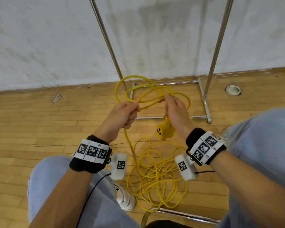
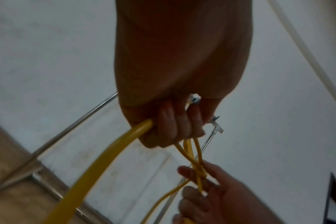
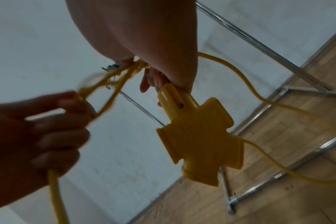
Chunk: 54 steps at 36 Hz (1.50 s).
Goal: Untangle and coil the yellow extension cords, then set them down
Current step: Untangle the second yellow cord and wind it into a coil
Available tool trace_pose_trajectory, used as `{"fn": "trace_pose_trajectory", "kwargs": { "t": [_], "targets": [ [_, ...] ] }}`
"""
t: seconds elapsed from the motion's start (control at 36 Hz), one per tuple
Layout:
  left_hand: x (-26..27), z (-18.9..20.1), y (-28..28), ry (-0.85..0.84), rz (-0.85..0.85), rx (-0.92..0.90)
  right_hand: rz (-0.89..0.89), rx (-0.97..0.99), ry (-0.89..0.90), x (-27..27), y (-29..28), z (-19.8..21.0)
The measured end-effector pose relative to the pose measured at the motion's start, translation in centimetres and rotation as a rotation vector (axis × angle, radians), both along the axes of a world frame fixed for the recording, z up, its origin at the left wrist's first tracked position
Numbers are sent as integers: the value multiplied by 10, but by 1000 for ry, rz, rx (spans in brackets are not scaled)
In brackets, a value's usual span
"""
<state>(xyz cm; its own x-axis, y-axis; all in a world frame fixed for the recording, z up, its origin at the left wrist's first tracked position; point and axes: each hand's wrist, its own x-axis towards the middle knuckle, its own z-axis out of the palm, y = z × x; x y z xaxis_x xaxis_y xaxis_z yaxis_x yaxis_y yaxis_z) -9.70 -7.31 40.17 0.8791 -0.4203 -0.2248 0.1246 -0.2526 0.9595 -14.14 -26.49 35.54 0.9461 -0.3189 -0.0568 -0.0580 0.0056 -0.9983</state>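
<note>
A yellow extension cord (image 1: 148,99) loops in the air between both hands. My left hand (image 1: 124,113) grips the cord (image 2: 109,159) in a fist, and one strand drops from it to a tangled pile of cord (image 1: 156,175) on the floor between my knees. My right hand (image 1: 175,109) pinches several strands (image 3: 113,80) at the fingertips and also holds the neck of the yellow three-way socket head (image 3: 199,139), which hangs below the palm (image 1: 165,130). The left hand's fingers (image 2: 173,121) curl round the cord.
A chrome rack frame (image 1: 204,97) stands on the wood floor against the grey wall, its two uprights rising behind the loops. Two round floor sockets (image 1: 233,90) lie near the wall. My knees in jeans flank the pile, a white shoe (image 1: 125,199) beside it, a chair rail (image 1: 179,214) below.
</note>
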Motion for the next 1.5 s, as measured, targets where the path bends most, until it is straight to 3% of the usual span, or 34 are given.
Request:
{"fn": "trace_pose_trajectory", "kwargs": {
  "t": [0.14,0.22,0.28,0.33,0.53,0.78,0.92,1.03,1.14,1.22,1.36,1.5],
  "targets": [
    [7,-2,2,-26,373,-27,33,-224,-137,-9,-4,4],
    [6,-4,4,-305,451,80,43,-308,-193,-12,-5,4],
    [5,-6,6,-557,374,206,55,-351,-225,-12,-6,4],
    [6,-7,6,-686,262,304,70,-373,-239,-12,-8,5],
    [-5,-11,-1,-805,17,323,136,-429,-220,-13,-17,7],
    [-11,-14,-12,-682,-60,259,171,-501,-241,-15,-5,-2],
    [-10,-18,-10,-720,-171,410,228,-522,-257,-15,-2,-4],
    [-12,-23,-9,-858,-241,575,209,-525,-199,-14,2,-9],
    [-13,-26,-11,-968,-112,696,109,-429,-94,-9,1,-12],
    [-5,-24,-8,-922,88,666,30,-462,-61,-3,-10,-17],
    [-2,-16,-4,-907,316,481,206,-404,66,-7,-13,-8],
    [-10,-13,-7,-922,380,335,296,-167,327,-16,-8,-12]
  ]
}}
